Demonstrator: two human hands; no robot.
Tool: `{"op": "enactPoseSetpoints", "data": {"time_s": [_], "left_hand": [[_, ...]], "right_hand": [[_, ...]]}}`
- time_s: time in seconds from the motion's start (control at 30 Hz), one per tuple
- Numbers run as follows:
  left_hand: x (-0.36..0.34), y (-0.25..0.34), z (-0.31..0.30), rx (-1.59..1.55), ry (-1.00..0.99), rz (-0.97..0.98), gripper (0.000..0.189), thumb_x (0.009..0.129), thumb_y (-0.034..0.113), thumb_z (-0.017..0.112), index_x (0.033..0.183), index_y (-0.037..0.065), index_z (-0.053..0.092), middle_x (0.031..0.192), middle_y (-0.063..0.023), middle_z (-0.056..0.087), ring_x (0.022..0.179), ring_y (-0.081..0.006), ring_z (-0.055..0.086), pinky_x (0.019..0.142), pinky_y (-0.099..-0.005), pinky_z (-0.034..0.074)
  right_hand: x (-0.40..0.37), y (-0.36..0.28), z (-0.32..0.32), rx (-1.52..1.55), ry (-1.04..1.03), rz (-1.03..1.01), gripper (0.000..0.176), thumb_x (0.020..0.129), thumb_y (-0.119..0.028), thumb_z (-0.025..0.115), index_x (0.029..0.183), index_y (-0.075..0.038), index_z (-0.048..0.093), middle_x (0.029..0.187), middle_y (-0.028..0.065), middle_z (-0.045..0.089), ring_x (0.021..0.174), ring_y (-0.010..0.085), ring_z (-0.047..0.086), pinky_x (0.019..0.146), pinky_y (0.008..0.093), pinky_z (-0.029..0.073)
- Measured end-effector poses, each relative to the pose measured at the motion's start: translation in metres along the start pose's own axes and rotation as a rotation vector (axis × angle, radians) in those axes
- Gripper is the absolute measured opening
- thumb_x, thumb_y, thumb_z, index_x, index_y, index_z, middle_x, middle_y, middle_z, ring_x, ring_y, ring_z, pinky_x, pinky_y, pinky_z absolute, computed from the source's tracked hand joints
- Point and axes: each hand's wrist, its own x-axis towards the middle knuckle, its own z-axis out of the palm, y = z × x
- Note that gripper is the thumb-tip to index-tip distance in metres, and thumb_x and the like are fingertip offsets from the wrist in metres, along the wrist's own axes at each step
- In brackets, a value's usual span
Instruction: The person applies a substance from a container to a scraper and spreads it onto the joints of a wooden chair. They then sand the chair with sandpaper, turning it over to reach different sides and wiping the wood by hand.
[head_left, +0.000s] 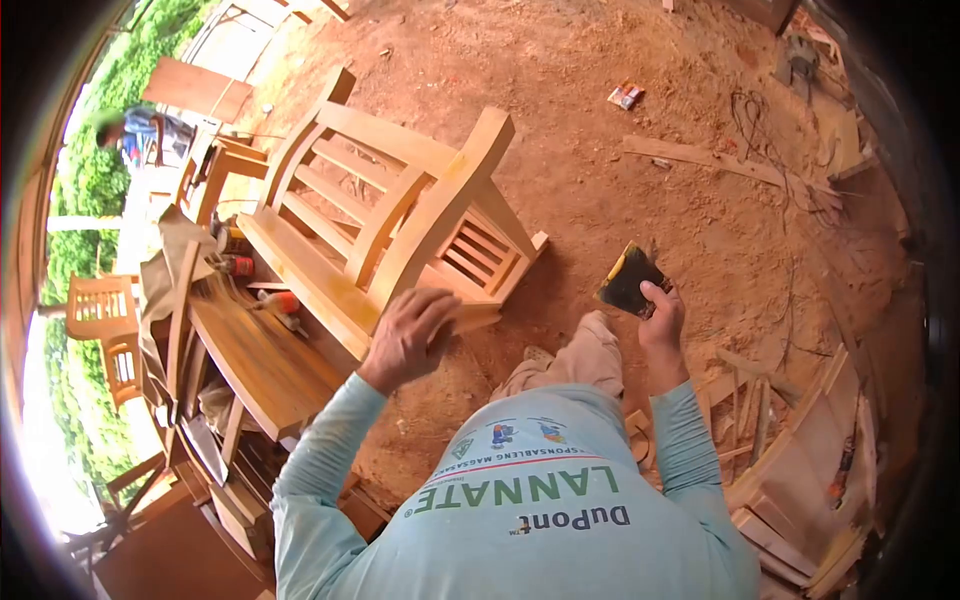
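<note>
A pale wooden armchair (440, 218) with a slatted back and slatted side lies tipped on the ground in front of me. My left hand (408, 335) is at its near end, fingers loosely bent, overlapping the wood in this view. In my right hand (662, 315) is a flat black block with a yellow edge (632, 282), gripped with the thumb across its face. That hand is over bare ground to the right of the chair.
At left, a thick wooden board (262, 355) lies beside red power tools (280, 303) and stacked timber. Wood scraps (755, 405) lie at right. A long plank (725, 163) and dark cords (750, 120) are on the dirt. Another person (150, 130) is at far left.
</note>
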Motion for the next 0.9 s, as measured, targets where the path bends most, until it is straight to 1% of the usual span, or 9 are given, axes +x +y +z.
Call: {"op": "enactPoseSetpoints", "data": {"time_s": [0.17, 0.27, 0.43, 0.47, 0.53, 0.67, 0.7, 0.8, 0.9], "left_hand": [[0.062, -0.030, -0.003, 0.160, 0.075, 0.105, 0.030, 0.086, 0.005, 0.072, 0.115, 0.006, 0.067, 0.120, -0.0164, 0.067, 0.111, -0.0387, 0.065, 0.094, -0.0478, 0.054], [0.083, -0.044, -0.003, 0.255, -0.001, 0.148, 0.031, 0.086, 0.004, 0.071, 0.116, 0.006, 0.066, 0.124, -0.0168, 0.066, 0.116, -0.0403, 0.063, 0.097, -0.0492, 0.052], [0.099, -0.062, 0.007, 0.329, 0.016, 0.019, 0.051, 0.087, 0.010, 0.073, 0.135, 0.008, 0.056, 0.141, -0.0227, 0.053, 0.126, -0.0440, 0.055, 0.105, -0.0531, 0.047], [0.101, -0.064, 0.010, 0.351, 0.055, -0.044, 0.051, 0.088, 0.015, 0.072, 0.135, 0.005, 0.055, 0.136, -0.0230, 0.056, 0.123, -0.0424, 0.057, 0.103, -0.0514, 0.048], [0.101, -0.064, 0.017, 0.200, 0.037, -0.354, 0.055, 0.090, 0.017, 0.072, 0.140, 0.004, 0.051, 0.135, -0.0235, 0.057, 0.122, -0.0405, 0.058, 0.103, -0.0492, 0.049], [0.098, -0.088, 0.033, -0.136, 0.031, -0.563, 0.060, 0.093, 0.019, 0.072, 0.144, 0.005, 0.045, 0.116, -0.0189, 0.069, 0.107, -0.0314, 0.069, 0.093, -0.0412, 0.055], [0.101, -0.093, 0.034, -0.055, 0.001, -0.478, 0.057, 0.093, 0.019, 0.073, 0.142, 0.005, 0.048, 0.108, -0.0171, 0.071, 0.100, -0.0272, 0.071, 0.088, -0.0387, 0.056], [0.107, -0.095, 0.033, 0.015, -0.106, -0.570, 0.046, 0.091, 0.016, 0.072, 0.131, 0.002, 0.055, 0.106, -0.0161, 0.071, 0.095, -0.0235, 0.069, 0.083, -0.0378, 0.055], [0.108, -0.088, 0.036, 0.013, -0.111, -0.568, 0.038, 0.091, 0.014, 0.069, 0.125, 0.000, 0.055, 0.098, -0.0106, 0.067, 0.088, -0.0176, 0.063, 0.078, -0.0340, 0.054]], "right_hand": [[0.021, 0.038, -0.024, -0.012, -0.006, 0.037, 0.035, 0.083, -0.002, 0.061, 0.118, 0.001, 0.063, 0.107, 0.0117, 0.070, 0.095, 0.0240, 0.071, 0.088, 0.0386, 0.061], [0.028, 0.054, -0.033, -0.003, -0.006, 0.131, 0.036, 0.083, -0.001, 0.061, 0.119, 0.001, 0.063, 0.107, 0.0116, 0.070, 0.095, 0.0228, 0.071, 0.089, 0.0373, 0.060], [0.032, 0.084, -0.050, 0.054, 0.022, 0.238, 0.030, 0.084, 0.000, 0.062, 0.114, 0.001, 0.064, 0.107, 0.0095, 0.069, 0.093, 0.0196, 0.068, 0.087, 0.0345, 0.058], [0.032, 0.092, -0.056, 0.050, 0.035, 0.251, 0.031, 0.084, 0.000, 0.062, 0.115, 0.001, 0.064, 0.107, 0.0096, 0.069, 0.093, 0.0197, 0.068, 0.088, 0.0345, 0.058], [0.027, 0.091, -0.054, 0.068, 0.103, 0.238, 0.034, 0.084, -0.001, 0.062, 0.118, 0.003, 0.064, 0.109, 0.0097, 0.069, 0.094, 0.0204, 0.069, 0.089, 0.0341, 0.058], [0.025, 0.108, -0.068, 0.185, 0.208, 0.204, 0.043, 0.084, 0.000, 0.062, 0.127, 0.005, 0.061, 0.113, 0.0107, 0.069, 0.099, 0.0218, 0.069, 0.093, 0.0338, 0.056], [0.028, 0.128, -0.083, 0.176, 0.238, 0.200, 0.050, 0.083, 0.001, 0.061, 0.133, 0.005, 0.058, 0.121, 0.0116, 0.067, 0.105, 0.0219, 0.067, 0.096, 0.0345, 0.055], [0.028, 0.171, -0.111, 0.256, 0.327, 0.186, 0.054, 0.083, 0.002, 0.060, 0.137, 0.004, 0.056, 0.129, 0.0120, 0.063, 0.110, 0.0219, 0.066, 0.098, 0.0354, 0.055], [0.031, 0.195, -0.115, 0.294, 0.348, 0.174, 0.053, 0.084, 0.002, 0.061, 0.137, 0.001, 0.056, 0.128, 0.0110, 0.063, 0.111, 0.0211, 0.065, 0.098, 0.0334, 0.055]]}}
